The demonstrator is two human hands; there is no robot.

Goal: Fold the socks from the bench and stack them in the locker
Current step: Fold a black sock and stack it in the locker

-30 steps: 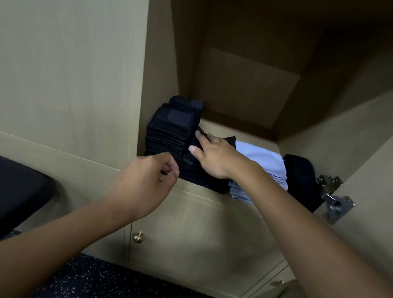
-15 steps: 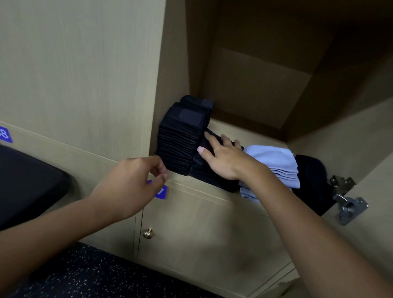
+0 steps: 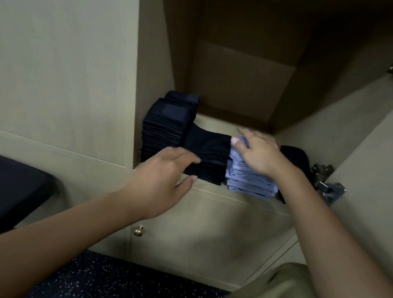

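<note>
**Squaring the sock stacks on the locker shelf**

The locker (image 3: 241,82) stands open, its door swung out to the right on a metal hinge (image 3: 327,182). Along the front of its shelf (image 3: 245,199) the folded socks sit in a row: a tall dark stack (image 3: 167,126) hard against the left wall, a lower dark stack (image 3: 207,158) touching it, a pale blue stack (image 3: 248,182) next, and a dark bundle (image 3: 297,159) at the right end. The desk (image 3: 6,190), dark-topped, shows at the left edge with no socks on the part in view.

The right hand (image 3: 257,152) lies on the blue stack, fingers spread and fairly straight, its grip wide and holding nothing. The left hand (image 3: 164,170) reaches toward the lower dark stack, fingers extended, thumb near the shelf lip, grip likewise wide and empty.

The step looks like tidying the piles. To do it well, press flat palms against the stack sides rather than pinching, nudge the blue pile back from the lip where it slightly overhangs, and steady the tall stack so it does not topple.
</note>
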